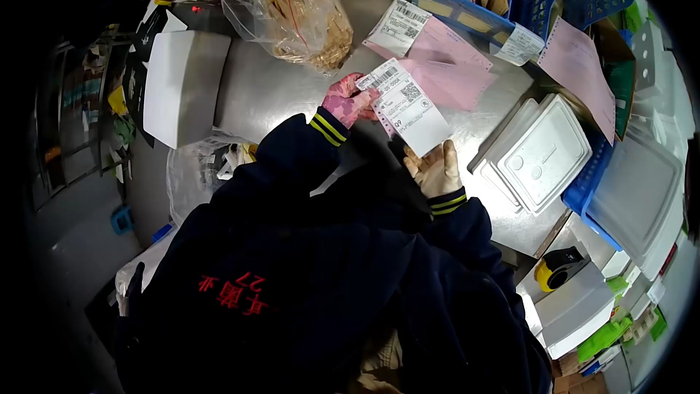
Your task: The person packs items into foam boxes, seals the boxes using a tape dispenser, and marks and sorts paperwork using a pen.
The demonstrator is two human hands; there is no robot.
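Cupping loosely, palm up, the right hand (436,171) sits at the near corner of the white shipping label (410,111); whether its fingertips touch the paper cannot be told. The left hand (348,104), in a pink patterned glove, pinches the label's left end between thumb and fingers, above the metal surface (248,95). Right of the label, a white lidded container (550,155) takes up that side. Well left of it, past the dark sleeve (288,153), stands a white box (186,87). Just beyond the label, which partly hides them, pink sheets (463,84) lie spread, bearing a second barcode label (399,27). Farther beyond, a clear plastic bag (310,18) with tan contents crowds the left and a blue basket (456,12) the right.
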